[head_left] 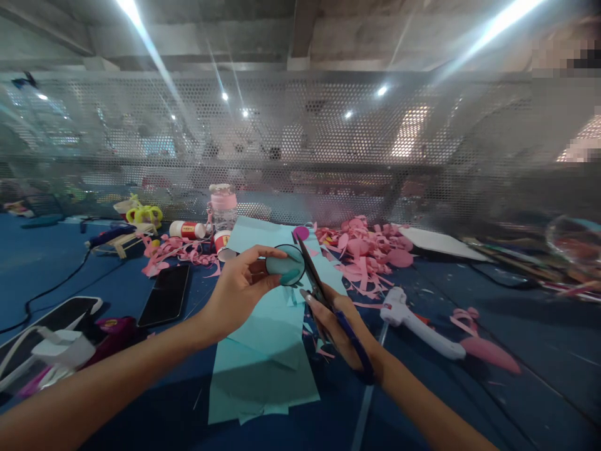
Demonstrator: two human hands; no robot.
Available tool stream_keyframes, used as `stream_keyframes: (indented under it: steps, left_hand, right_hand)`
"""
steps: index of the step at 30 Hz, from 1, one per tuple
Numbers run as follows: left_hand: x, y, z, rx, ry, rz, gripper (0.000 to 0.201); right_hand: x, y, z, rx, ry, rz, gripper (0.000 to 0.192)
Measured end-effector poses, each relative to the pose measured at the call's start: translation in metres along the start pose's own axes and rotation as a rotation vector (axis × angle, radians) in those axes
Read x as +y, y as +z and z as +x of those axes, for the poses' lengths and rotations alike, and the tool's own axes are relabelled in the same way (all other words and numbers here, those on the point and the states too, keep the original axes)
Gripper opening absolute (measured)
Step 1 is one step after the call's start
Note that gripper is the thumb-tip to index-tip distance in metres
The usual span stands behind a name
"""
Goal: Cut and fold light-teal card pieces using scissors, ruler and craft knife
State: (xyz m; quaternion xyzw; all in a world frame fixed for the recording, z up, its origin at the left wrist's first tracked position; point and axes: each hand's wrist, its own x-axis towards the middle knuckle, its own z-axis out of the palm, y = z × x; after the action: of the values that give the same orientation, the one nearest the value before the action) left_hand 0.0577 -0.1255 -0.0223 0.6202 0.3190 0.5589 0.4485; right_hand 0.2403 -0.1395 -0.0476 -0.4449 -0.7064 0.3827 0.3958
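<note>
My left hand (246, 285) pinches a small round disc of light teal paper (282, 265) with a dark outline, thumb and fingers at its left side. In my right hand (340, 316) is a pair of scissors (313, 272) with dark blue handles. The blades point up and away, a little parted, close beside the disc's right edge; whether they touch it I cannot tell. Beneath both hands lie overlapping sheets of teal paper (265, 382). A magenta disc (300, 233) rests just beyond the scissor tips.
Pink paper scraps (364, 250) heap at the back right. A white glue gun (420, 326) lies on the right. On the left are a black phone (165, 295), a power strip with a white plug (63, 347), paper cups (186, 230) and a bottle (223, 210). A perforated screen (300, 150) stands behind.
</note>
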Motion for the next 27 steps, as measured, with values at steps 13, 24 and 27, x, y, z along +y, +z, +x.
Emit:
stream_keyframes:
  steps: [13, 24, 27]
  left_hand:
    - [-0.001, -0.004, 0.005, -0.037, -0.013, -0.021, 0.026]
    - [0.005, -0.013, 0.012, -0.105, 0.025, 0.081, 0.023]
    - [0.003, -0.014, 0.012, -0.138, 0.004, 0.115, 0.024]
  right_hand:
    - [0.005, -0.004, 0.005, -0.037, -0.028, -0.052, 0.035]
    - [0.004, -0.006, 0.006, -0.093, -0.032, -0.058, 0.030]
    - [0.006, -0.004, 0.005, -0.100, -0.024, -0.020, 0.032]
